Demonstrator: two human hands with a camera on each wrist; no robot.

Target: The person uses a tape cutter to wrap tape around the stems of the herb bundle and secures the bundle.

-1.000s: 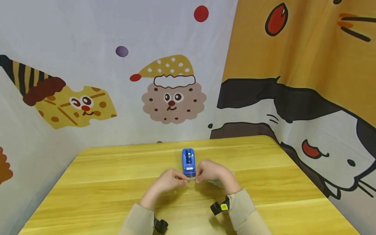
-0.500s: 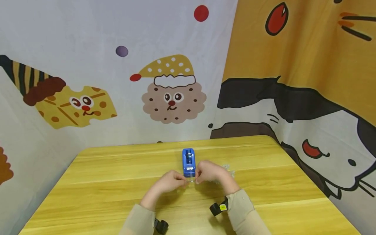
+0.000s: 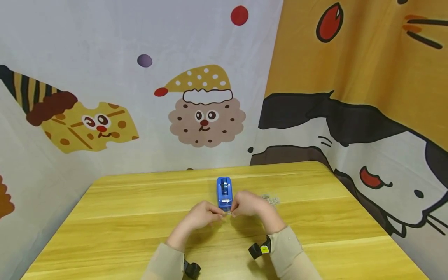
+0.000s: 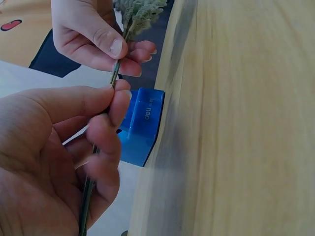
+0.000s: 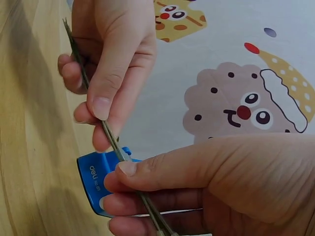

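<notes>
Both hands hold a thin bunch of dried flower stems (image 4: 87, 196) crosswise just in front of a blue tape dispenser (image 3: 224, 193). My left hand (image 3: 203, 214) pinches the stems between thumb and forefinger, with the bare lower ends passing along its palm. Close beside it, my right hand (image 3: 246, 204) pinches the same stems nearer the flowers. Pale grey-green flower heads (image 4: 142, 12) stick out past the right hand; in the head view they show beyond the right wrist. A shiny clear bit of tape (image 5: 124, 156) lies at the stems beside the right thumb.
The dispenser stands on a wood-grain table (image 3: 133, 225), its front end towards me. A curtain printed with cartoon figures (image 3: 206, 120) hangs behind the table and along its right side. Each wrist carries a small black camera (image 3: 191, 269).
The flower heads have swung from below the right wrist to its far side as the stems turned. The hands dipped slightly towards me, then came back close to the dispenser's front.
</notes>
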